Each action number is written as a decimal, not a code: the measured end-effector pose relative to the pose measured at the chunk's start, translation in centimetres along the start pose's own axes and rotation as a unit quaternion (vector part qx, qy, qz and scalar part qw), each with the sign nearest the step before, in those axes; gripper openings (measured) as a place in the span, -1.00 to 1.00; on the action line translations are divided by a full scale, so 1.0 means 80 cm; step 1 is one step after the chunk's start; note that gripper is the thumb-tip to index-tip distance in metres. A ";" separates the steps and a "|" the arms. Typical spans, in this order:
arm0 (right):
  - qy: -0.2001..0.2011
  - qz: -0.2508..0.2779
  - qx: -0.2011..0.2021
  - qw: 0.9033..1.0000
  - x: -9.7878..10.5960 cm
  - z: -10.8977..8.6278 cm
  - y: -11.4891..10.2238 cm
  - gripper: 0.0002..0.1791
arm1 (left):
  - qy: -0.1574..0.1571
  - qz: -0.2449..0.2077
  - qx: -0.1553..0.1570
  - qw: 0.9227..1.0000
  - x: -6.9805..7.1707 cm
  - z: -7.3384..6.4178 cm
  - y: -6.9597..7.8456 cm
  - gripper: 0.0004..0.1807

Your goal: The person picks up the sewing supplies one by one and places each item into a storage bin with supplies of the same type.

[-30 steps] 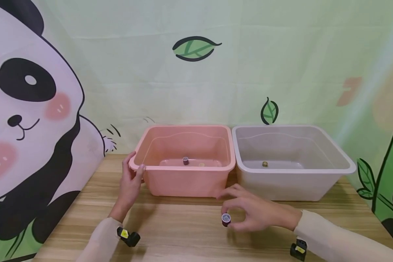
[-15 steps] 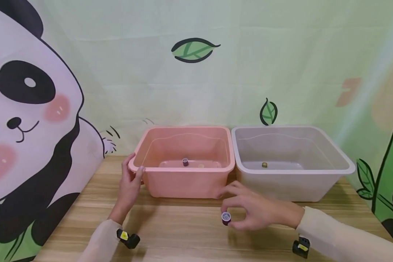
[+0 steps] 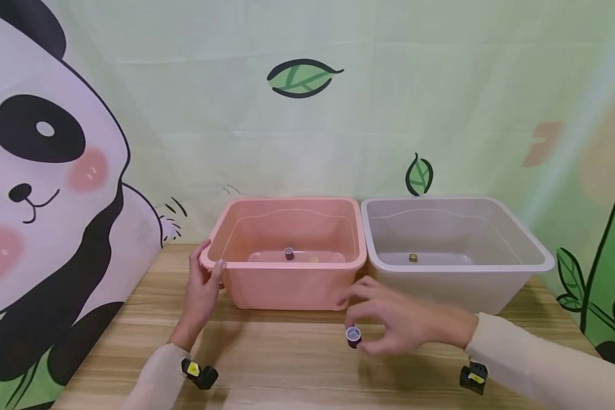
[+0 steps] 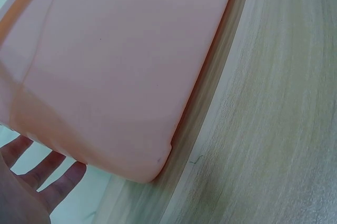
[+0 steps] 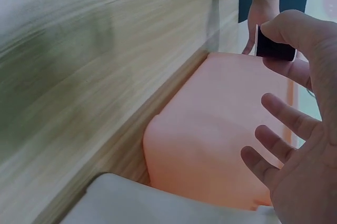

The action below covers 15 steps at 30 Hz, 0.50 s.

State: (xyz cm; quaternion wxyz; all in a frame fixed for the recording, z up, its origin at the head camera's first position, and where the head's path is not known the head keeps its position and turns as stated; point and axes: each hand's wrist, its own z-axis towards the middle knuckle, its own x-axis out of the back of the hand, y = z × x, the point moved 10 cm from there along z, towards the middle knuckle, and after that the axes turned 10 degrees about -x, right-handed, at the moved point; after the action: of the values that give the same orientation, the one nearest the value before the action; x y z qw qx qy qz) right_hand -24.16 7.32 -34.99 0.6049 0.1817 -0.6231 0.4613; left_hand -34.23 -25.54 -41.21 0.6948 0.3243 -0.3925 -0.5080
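Note:
Between thumb and index finger, my right hand point(image 3: 389, 316) pinches a dark purple bottle cap point(image 3: 353, 337), its white hollow side facing up. In the right wrist view the cap point(image 5: 276, 46) shows dark at the fingertips, with the other fingers spread. The cap is over the table, in front of the pink plastic tub point(image 3: 292, 287). My left hand point(image 3: 201, 290) grips that tub at its front left corner, thumb at the front rim and fingers along the side. A similar dark cap point(image 3: 289, 254) and a small pale yellowish piece point(image 3: 314, 260) lie inside the tub.
To the right of the pink tub, rims close together, stands a grey tub point(image 3: 456, 285) with a small gold-brown cap point(image 3: 413, 258) on its floor. Both stand on a wood-grain table point(image 3: 282, 364). A printed panda cloth point(image 3: 307, 142) hangs right behind them.
My right hand has risen slightly with the bottle cap still pinched. The left hand keeps its grip on the tub; the view has shifted a little.

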 end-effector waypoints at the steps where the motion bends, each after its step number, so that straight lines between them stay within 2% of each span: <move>1: -0.002 -0.001 0.000 1.000 0.002 0.001 -0.001 -0.79 | 0.000 0.000 0.001 1.000 0.000 0.000 0.000 -0.31; 6: -0.011 0.007 0.006 1.000 0.012 0.005 -0.008 -0.80 | 0.002 -0.001 0.002 1.000 0.000 -0.001 0.000 -0.32; 15: -0.029 0.029 -0.017 0.999 0.036 0.016 -0.015 -0.78 | 0.003 -0.004 0.000 1.000 0.001 -0.001 0.003 -0.32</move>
State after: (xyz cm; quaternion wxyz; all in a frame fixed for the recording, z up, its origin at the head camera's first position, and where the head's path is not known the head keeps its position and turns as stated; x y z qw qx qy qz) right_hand -24.55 6.62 -31.73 0.5757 0.1663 -0.6534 0.4626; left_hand -34.01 -25.52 -41.03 0.6940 0.3276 -0.3889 -0.5098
